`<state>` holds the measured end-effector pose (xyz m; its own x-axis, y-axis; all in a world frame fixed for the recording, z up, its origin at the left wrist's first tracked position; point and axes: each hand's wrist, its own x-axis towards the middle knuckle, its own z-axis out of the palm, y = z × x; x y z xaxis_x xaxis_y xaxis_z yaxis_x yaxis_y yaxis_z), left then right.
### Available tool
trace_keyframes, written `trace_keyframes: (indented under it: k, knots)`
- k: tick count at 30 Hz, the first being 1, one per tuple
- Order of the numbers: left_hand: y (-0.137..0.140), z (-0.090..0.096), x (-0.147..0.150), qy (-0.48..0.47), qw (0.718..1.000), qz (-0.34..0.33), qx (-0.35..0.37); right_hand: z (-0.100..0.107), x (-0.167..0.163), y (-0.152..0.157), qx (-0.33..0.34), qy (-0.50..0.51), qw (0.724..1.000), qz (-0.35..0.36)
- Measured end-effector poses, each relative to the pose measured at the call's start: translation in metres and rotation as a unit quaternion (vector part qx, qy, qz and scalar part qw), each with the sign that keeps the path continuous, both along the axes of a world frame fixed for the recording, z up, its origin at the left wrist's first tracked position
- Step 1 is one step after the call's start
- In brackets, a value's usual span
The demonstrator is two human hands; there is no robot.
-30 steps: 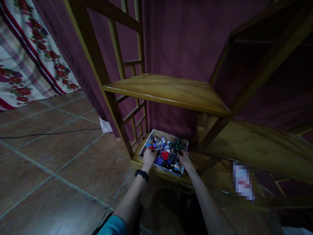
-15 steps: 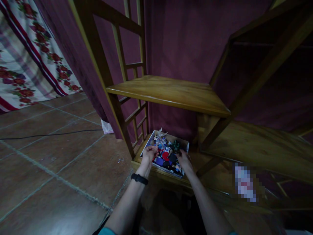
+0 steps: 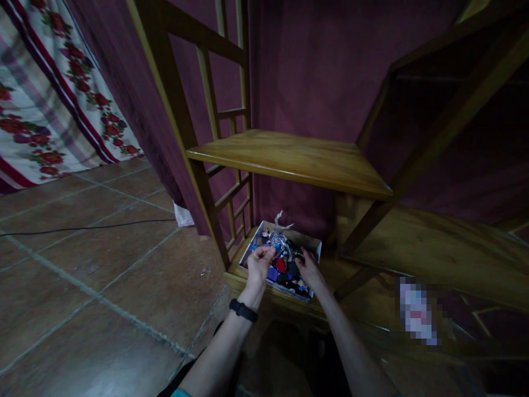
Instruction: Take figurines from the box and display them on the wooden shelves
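Note:
A shallow cardboard box (image 3: 317, 255) full of small figurines and round bases stands on the low shelf, and both my hands reach in over it. My left hand (image 3: 259, 266), with a dark band on its wrist, is closed in a pinch at a clear, silvery figurine (image 3: 281, 242) with pale branching parts sticking up. My right hand (image 3: 309, 271) is at the box's right side with fingers curled beside the figurine's right end; what they hold is hidden. Below the hands lie a red round base (image 3: 281, 265) and a purple base (image 3: 273, 274).
Above the box a wooden shelf board (image 3: 289, 157) juts out. A lattice side panel (image 3: 206, 204) rises at the left, and a slanting wooden post (image 3: 363, 226) stands at the right. A thin black cable (image 3: 103, 226) runs over the tiled floor.
The clear figurine has shifted right and tilted, its pale branches now pointing up and to the right. My left hand has moved right with it; my right hand stays near the box's right side.

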<state>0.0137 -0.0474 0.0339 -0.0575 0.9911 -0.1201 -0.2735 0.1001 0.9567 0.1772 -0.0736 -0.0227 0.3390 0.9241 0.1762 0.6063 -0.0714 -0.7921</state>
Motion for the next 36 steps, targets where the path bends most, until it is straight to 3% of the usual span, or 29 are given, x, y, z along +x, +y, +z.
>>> trace_keyframes:
  k: [6,10,16,21,27,32,36]
  knots:
    - [-0.001,-0.002,0.003,0.020,0.998,0.031,0.043,0.029,-0.001,-0.005,0.083,0.083,0.993,0.004]
    - [-0.003,-0.005,0.009,0.033,0.996,0.034,0.070,0.044,-0.010,-0.008,0.079,0.204,0.974,0.060]
    - [-0.006,-0.008,0.017,0.063,0.993,0.038,0.095,0.045,-0.018,-0.009,0.059,0.207,0.974,0.073]
    - [-0.013,0.002,0.016,0.123,0.983,0.043,0.131,0.044,-0.014,-0.008,0.059,0.231,0.969,0.070]
    - [-0.012,0.012,0.007,0.049,0.995,0.051,0.071,0.046,-0.013,-0.007,0.073,0.270,0.958,0.056]
    - [-0.004,0.009,0.002,-0.003,0.999,-0.020,0.025,0.045,-0.013,-0.007,0.072,0.258,0.961,0.070]
    - [-0.001,0.005,0.000,-0.025,1.000,-0.017,0.008,0.048,-0.014,-0.010,0.075,0.226,0.968,0.084]
